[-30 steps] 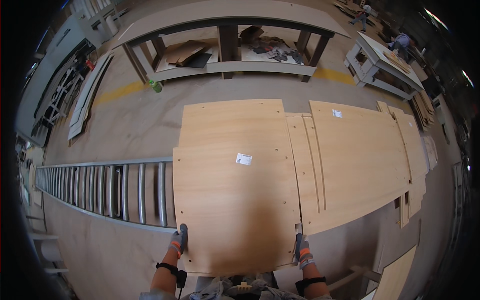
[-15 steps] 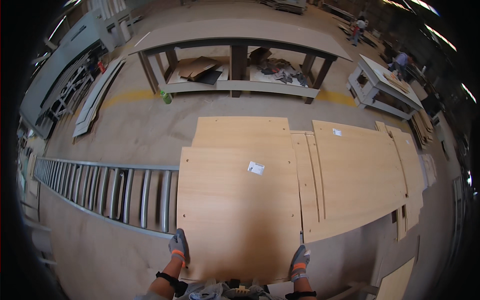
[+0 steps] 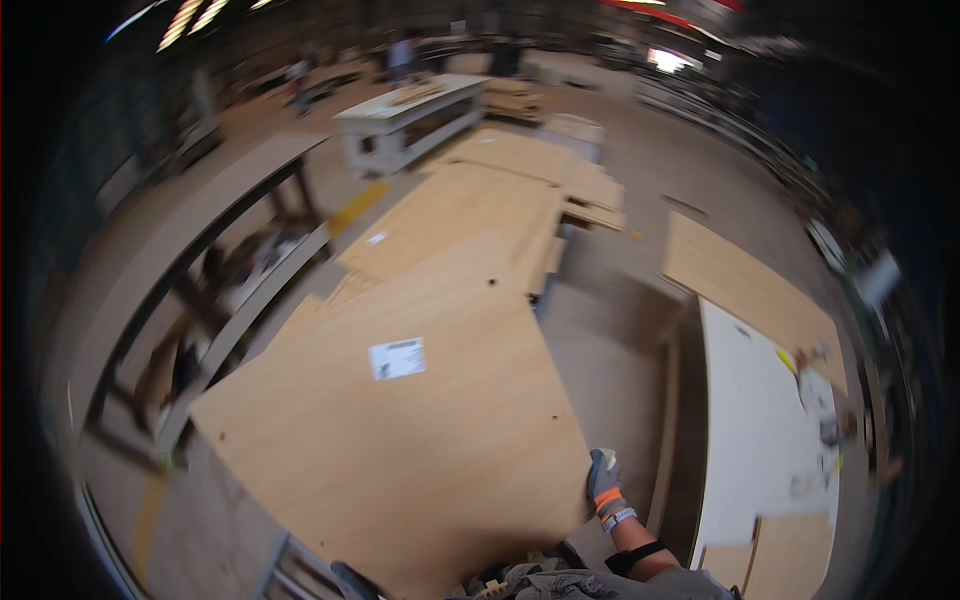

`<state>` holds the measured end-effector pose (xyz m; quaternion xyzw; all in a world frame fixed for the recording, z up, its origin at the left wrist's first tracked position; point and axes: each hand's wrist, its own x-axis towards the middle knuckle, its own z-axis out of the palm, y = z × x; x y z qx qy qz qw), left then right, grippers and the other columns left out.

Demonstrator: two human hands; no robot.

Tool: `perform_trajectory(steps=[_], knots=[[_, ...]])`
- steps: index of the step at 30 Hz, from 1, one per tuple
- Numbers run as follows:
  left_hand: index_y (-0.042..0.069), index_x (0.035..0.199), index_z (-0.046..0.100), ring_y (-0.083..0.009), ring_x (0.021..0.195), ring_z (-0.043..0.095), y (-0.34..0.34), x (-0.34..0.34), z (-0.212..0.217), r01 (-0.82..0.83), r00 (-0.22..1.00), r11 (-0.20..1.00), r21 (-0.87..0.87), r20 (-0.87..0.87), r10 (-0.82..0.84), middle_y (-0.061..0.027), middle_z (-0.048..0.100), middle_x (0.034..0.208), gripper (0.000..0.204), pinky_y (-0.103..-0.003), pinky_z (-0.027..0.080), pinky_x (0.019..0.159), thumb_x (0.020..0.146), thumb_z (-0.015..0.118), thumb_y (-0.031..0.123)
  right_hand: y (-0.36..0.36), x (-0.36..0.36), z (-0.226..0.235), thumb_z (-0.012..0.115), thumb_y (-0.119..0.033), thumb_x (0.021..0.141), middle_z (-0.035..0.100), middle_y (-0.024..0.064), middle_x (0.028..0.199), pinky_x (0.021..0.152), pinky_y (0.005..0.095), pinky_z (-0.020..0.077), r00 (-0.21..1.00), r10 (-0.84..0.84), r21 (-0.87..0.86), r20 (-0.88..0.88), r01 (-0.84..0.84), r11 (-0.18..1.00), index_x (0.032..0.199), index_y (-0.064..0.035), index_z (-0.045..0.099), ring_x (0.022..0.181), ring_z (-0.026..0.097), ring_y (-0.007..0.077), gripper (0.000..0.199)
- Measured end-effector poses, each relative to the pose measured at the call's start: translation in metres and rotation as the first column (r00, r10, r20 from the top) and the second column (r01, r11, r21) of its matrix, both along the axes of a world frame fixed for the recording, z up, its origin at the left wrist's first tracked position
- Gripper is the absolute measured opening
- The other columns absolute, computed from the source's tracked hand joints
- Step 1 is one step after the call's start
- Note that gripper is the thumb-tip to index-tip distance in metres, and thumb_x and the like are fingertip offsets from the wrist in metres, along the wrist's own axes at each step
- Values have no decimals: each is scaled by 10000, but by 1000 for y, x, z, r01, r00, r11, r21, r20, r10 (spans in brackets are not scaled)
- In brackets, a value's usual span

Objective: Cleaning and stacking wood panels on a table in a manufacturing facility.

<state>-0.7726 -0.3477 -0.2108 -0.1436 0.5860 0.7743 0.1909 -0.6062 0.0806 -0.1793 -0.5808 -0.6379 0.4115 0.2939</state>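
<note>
A wide light wood panel (image 3: 470, 440) is held out in front of me, tilted across the view. It has small drilled holes near its edges and a white label (image 3: 398, 360) toward its far side. My right hand (image 3: 605, 483), in a grey glove with an orange band, grips the panel's right edge. At the near left edge, only a small dark part of my gloved left hand (image 3: 352, 580) shows against the panel; most of it is cut off by the frame. Beyond the panel lie more light wood panels (image 3: 480, 205) in overlapping stacks.
A white-topped table (image 3: 735, 440) with another wood panel (image 3: 750, 295) and tools stands at right. A long workbench (image 3: 190, 220) runs along the left. Part of the roller conveyor (image 3: 300, 572) shows below the held panel. A smaller white workbench (image 3: 415, 110) and people are farther off.
The labelled panel has come off the stack over the conveyor and is carried in my hands. My view has turned right, bringing the white-topped table into sight. My left hand is now mostly out of frame.
</note>
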Motion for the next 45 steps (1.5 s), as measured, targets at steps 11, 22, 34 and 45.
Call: perform_trajectory(steps=[11,22,34,45], knots=[[16,1362,370,-273,1232,429,92,12,28,526,840,851,17,-167,-516,-131,435,1367,697,-362,351,1031,945,299,570,-76,219,21,511,-403,871,650,246,920,792,433,464,858,-508,18,-82,511,860,932,34,660,920,615,402,466],[35,1400,327,-275,1281,379,250,163,-5,929,366,342,140,-220,-904,-125,371,1428,722,-365,321,1056,940,286,589,-196,486,-35,497,-524,861,617,304,901,810,469,447,390,-918,-61,74,920,386,927,47,638,912,581,450,592],[-39,1228,501,-229,1066,542,374,387,31,897,-288,-257,-360,-34,-957,-117,565,1205,659,-323,404,960,960,327,538,-351,577,-32,489,-358,891,637,218,834,732,412,450,-156,-987,-57,-34,986,-154,878,41,602,780,596,343,415],[-90,1198,516,-337,1133,533,468,493,-88,465,-686,-574,-674,136,-715,-262,571,1181,725,-369,401,951,863,492,553,-391,566,-83,465,-387,926,649,241,932,762,425,460,-434,-829,-3,352,886,-464,988,60,594,877,615,382,469]])
